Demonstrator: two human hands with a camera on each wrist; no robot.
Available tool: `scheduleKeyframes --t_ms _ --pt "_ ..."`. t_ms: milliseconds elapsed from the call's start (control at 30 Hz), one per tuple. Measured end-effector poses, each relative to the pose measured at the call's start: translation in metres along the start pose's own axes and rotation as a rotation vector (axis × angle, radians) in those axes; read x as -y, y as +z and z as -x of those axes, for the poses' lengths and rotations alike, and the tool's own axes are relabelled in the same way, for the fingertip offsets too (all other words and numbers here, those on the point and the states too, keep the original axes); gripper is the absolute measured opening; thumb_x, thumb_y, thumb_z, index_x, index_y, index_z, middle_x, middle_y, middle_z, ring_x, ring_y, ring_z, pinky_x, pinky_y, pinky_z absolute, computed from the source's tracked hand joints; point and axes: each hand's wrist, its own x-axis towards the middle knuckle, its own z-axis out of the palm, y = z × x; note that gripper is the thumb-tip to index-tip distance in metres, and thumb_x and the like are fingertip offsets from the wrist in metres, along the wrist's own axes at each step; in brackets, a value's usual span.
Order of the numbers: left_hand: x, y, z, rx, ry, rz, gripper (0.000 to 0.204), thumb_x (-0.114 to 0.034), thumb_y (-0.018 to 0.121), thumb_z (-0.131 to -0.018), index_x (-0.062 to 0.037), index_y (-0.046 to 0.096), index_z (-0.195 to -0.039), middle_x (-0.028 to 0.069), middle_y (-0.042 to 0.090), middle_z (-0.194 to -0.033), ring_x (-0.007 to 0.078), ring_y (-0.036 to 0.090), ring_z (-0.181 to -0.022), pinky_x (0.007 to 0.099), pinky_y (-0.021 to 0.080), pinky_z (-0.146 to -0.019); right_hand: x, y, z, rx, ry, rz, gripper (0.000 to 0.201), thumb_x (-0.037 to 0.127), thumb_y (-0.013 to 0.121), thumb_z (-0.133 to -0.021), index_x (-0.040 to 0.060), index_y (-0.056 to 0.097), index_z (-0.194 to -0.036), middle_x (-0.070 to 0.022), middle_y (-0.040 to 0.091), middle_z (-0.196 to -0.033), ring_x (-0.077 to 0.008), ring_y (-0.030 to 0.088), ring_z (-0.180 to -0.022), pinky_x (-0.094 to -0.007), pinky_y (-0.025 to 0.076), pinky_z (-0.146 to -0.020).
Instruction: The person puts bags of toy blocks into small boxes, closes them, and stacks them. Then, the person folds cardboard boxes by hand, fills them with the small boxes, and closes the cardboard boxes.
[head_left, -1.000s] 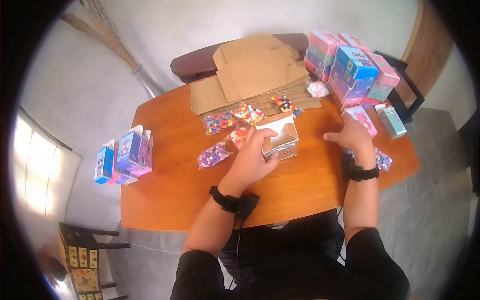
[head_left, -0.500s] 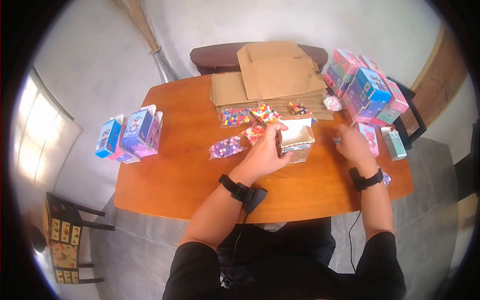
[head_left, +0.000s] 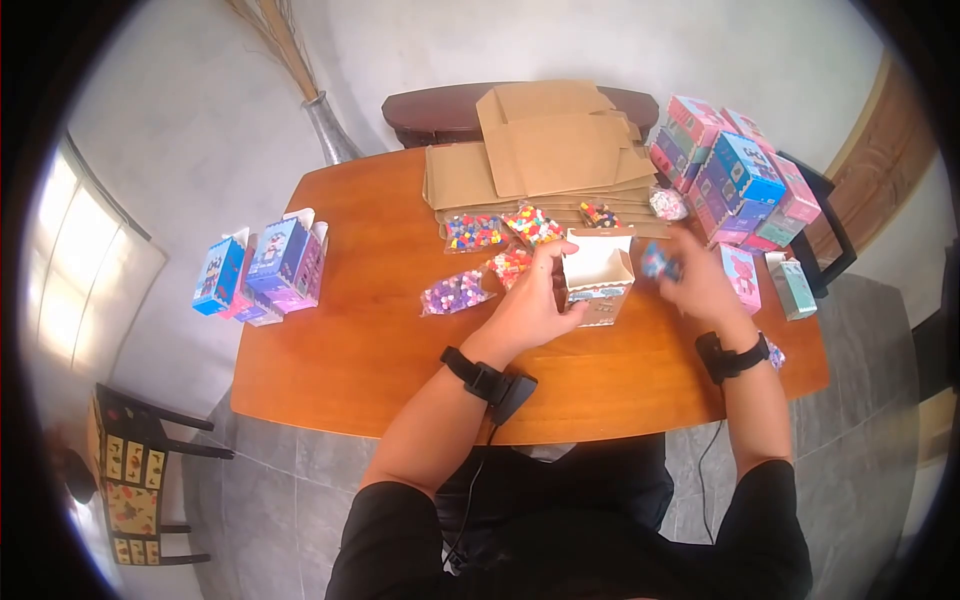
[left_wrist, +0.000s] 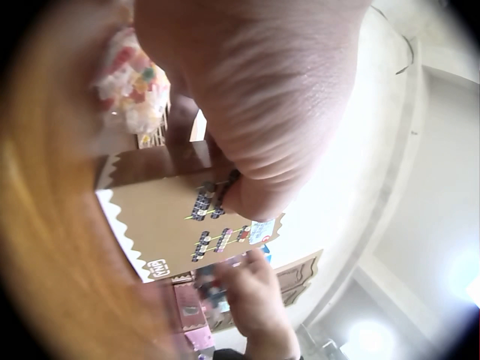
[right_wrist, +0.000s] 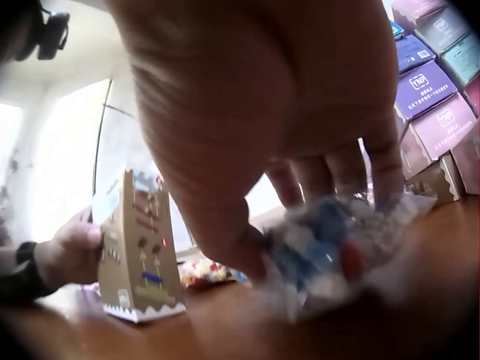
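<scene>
The left hand (head_left: 535, 305) grips the brown box (head_left: 600, 305), which is upright with its open top up. The thumb presses on the side with the pictures, and the other fingers go around the left side, near the top; I cannot tell if those fingers touch each other. The right hand (head_left: 700, 285) pinches a clear bag (head_left: 660, 262) of blue, white and red bits. The bag is under the palm, with the thumb on one side and the fingers on the other, and the fingers have small gaps between them. It is blurry. The bag is just right of the box, apart from it, over the table (head_left: 400, 370). A purple bag (head_left: 455, 293) lies left of the left hand.
</scene>
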Motion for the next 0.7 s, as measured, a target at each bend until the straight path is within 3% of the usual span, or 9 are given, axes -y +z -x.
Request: scheduleKeyframes --t_ms 33,67,133,233,367,433,533,567,700 --pt "-0.001 0.000 0.000 0.006 -0.011 -0.006 0.071 0.005 0.073 -0.079 -0.0072 0.028 -0.133 0.0168 0.049 -0.129 0.0230 0.056 -0.119 0.0352 0.049 -0.096 0.001 -0.005 -0.002 -0.144 -0.023 -0.264 0.064 0.009 0.071 -0.079 0.0024 0.047 -0.138 -0.0173 0.068 -0.111 -0.0222 0.067 -0.102 -0.0341 0.054 -0.086" --pt "-0.002 0.000 0.000 0.003 -0.012 -0.005 0.071 0.005 0.073 -0.079 -0.0072 0.028 -0.133 0.0168 0.049 -0.129 0.0230 0.056 -0.119 0.0352 0.049 -0.096 0.009 -0.011 -0.004 -0.141 -0.024 -0.264 0.064 0.009 0.071 -0.079 0.0024 0.047 -0.138 -0.0173 0.068 -0.111 -0.0222 0.067 -0.102 -0.0341 0.054 -0.086" --pt "-0.003 0.000 0.000 0.018 -0.042 0.088 0.071 0.004 0.073 -0.080 -0.0071 0.028 -0.133 0.0163 0.048 -0.129 0.0234 0.055 -0.120 0.0351 0.049 -0.096 0.035 -0.018 -0.006 -0.308 -0.261 -1.253 0.063 0.004 0.067 -0.085 0.0025 0.041 -0.143 -0.0135 0.063 -0.120 -0.0173 0.062 -0.109 -0.0323 0.052 -0.092" --pt "0.007 0.003 -0.001 -0.014 0.020 0.111 0.071 0.002 0.075 -0.079 -0.0064 0.029 -0.132 0.0158 0.049 -0.128 0.0228 0.055 -0.120 0.0344 0.049 -0.096 0.091 -0.001 0.001 -0.375 -0.380 -1.269 0.065 0.002 0.066 -0.089 0.0038 0.035 -0.146 -0.0125 0.056 -0.130 -0.0219 0.060 -0.114 -0.0355 0.050 -0.097" --pt "-0.003 0.000 0.000 -0.055 0.026 0.008 0.072 0.000 0.077 -0.077 -0.0057 0.031 -0.132 0.0155 0.051 -0.124 0.0213 0.055 -0.120 0.0337 0.048 -0.096 0.107 0.050 0.001 -0.520 -0.476 -0.945 0.079 0.006 0.078 -0.082 0.0033 0.034 -0.147 -0.0127 0.055 -0.127 -0.0216 0.058 -0.115 -0.0360 0.053 -0.093" --pt "-0.003 0.002 0.002 -0.048 0.011 0.087 0.073 -0.002 0.079 -0.075 -0.0051 0.032 -0.131 0.0142 0.052 -0.121 0.0199 0.055 -0.118 0.0327 0.047 -0.096 0.101 0.055 0.000 -0.725 -0.491 -0.439 0.082 0.008 0.083 -0.077 0.0037 0.037 -0.145 -0.0137 0.056 -0.120 -0.0219 0.059 -0.108 -0.0342 0.054 -0.085" --pt "-0.002 -0.002 0.003 0.001 -0.094 -0.127 0.073 -0.003 0.080 -0.075 -0.0050 0.033 -0.131 0.0134 0.054 -0.119 0.0200 0.057 -0.115 0.0331 0.048 -0.096 0.087 0.046 -0.005 -0.721 -0.382 -0.190 0.076 0.007 0.083 -0.074 0.0039 0.045 -0.140 -0.0145 0.056 -0.115 -0.0252 0.059 -0.099 -0.0337 0.053 -0.078" --pt "-0.005 -0.003 0.003 0.006 -0.070 -0.160 0.073 -0.004 0.080 -0.075 -0.0052 0.033 -0.131 0.0125 0.054 -0.119 0.0196 0.058 -0.113 0.0329 0.049 -0.095 0.087 0.045 -0.005 -0.741 -0.372 -0.239 0.068 0.008 0.085 -0.071 0.0048 0.054 -0.131 -0.0142 0.055 -0.109 -0.0274 0.059 -0.093 -0.0334 0.051 -0.073" --pt "0.009 0.001 0.003 -0.020 -0.011 -0.083 0.073 -0.002 0.079 -0.075 -0.0052 0.032 -0.131 0.0119 0.055 -0.117 0.0190 0.058 -0.112 0.0333 0.049 -0.094 0.089 0.041 0.000 -0.691 -0.479 -0.371 0.056 0.015 0.084 -0.072 0.0047 0.059 -0.122 -0.0156 0.057 -0.116 -0.0295 0.060 -0.097 -0.0339 0.051 -0.076"
